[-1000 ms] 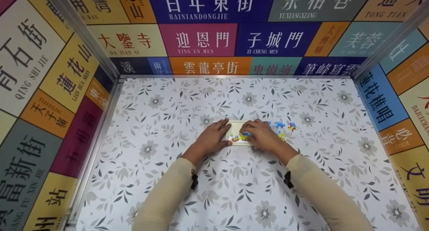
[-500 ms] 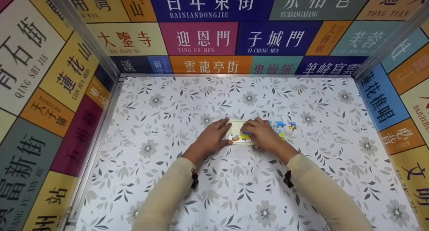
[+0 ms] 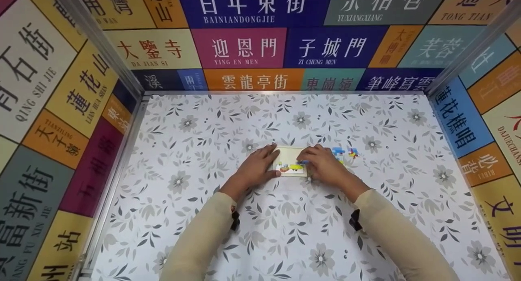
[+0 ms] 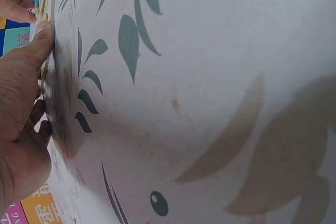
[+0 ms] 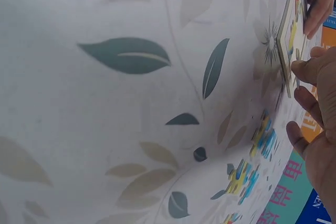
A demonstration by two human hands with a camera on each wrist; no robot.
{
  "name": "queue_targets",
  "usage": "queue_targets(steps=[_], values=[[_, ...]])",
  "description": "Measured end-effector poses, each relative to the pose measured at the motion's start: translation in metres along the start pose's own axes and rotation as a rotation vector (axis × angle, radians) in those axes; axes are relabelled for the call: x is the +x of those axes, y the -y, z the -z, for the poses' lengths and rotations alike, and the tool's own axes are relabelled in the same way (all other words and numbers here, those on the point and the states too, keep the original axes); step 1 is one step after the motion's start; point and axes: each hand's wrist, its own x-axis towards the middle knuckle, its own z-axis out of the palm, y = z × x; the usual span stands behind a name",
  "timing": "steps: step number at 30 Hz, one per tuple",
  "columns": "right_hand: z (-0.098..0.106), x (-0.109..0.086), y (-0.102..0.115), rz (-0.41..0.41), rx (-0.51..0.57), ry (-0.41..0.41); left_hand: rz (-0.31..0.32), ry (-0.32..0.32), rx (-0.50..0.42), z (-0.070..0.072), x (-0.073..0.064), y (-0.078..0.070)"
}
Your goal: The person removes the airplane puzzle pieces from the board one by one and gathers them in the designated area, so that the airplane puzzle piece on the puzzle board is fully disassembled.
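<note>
A shallow wooden puzzle tray, partly filled with colourful jigsaw pieces along its near side, lies on the table. My left hand grips its left end, thumb at the near corner and fingers at the far one. Over the right end my right hand bends its fingers and thumb around a small blue jigsaw piece, mostly covered by the fingers. In the right wrist view the right thumb is at the tray's end. Beyond the right hand lie loose blue and yellow jigsaw pieces.
A red, yellow and blue jigsaw piece lies farthest right. More loose pieces show in the right wrist view. A white floral cloth covers the table; panels with printed lettering enclose its back and sides.
My right hand has shifted slightly to the right over the tray, uncovering more of its right end. The left hand stays in place on the tray.
</note>
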Motion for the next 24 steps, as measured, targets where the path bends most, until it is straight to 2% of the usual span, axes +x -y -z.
queue_targets(steps=[7, 14, 24], values=[[0.008, -0.017, -0.009, 0.024, -0.045, -0.019, -0.014, -0.014, 0.001, 0.000, -0.001, 0.000], [0.021, -0.034, -0.018, 0.003, -0.080, -0.024, 0.000, -0.008, 0.005, -0.001, 0.000, -0.001], [0.032, -0.060, -0.038, -0.017, -0.110, -0.080, 0.006, -0.010, 0.010, -0.001, 0.000, -0.002]])
